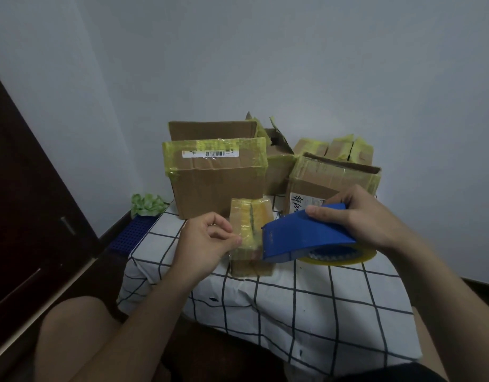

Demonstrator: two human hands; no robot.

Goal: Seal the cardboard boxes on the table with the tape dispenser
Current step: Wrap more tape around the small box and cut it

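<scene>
A small cardboard box (pixel 250 216) wrapped in yellowish tape stands near the middle of the checked table (pixel 306 293). My right hand (pixel 359 216) grips the top of the blue tape dispenser (pixel 298 235), whose clear yellowish roll (pixel 345 256) shows under it, just right of the small box. My left hand (pixel 207 238) pinches the loose end of clear tape (pixel 246 239) pulled across the front of the small box. Behind stand a large taped box (pixel 218 175) with a barcode label and a taped box (pixel 328 177) with an open top on the right.
More taped boxes (pixel 342 148) and an open box (pixel 276 153) crowd the back of the table against the grey wall. A blue crate (pixel 133 235) with a green plant (pixel 147 204) sits on the floor at left. A dark door (pixel 25 202) stands at left. My knees are below.
</scene>
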